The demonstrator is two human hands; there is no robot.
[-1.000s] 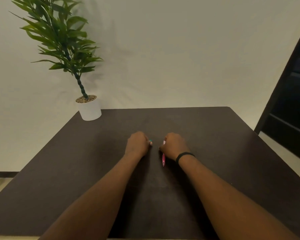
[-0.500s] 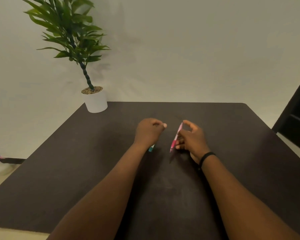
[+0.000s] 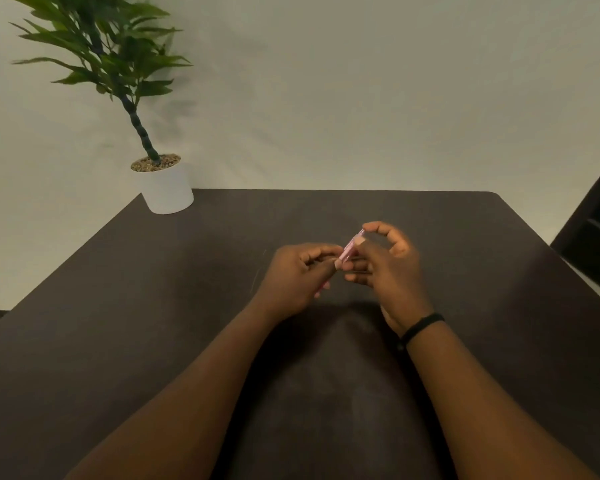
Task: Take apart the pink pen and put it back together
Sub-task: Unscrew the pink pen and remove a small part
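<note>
Hands: left hand (image 3: 300, 271) and right hand (image 3: 383, 259) both gripping pen (image 3: 350, 249), tilted between them, above desk (image 3: 153, 306).

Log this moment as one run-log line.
left hand: grip on pink pen lower end | right hand: grip on upper end | pen: above table, tilted | separated: cannot tell

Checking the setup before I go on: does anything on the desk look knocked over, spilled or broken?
Nothing stands out. The potted plant stands upright at the table's far left corner, and both hands hold the pink pen above the middle, left hand low, right hand high.
</note>
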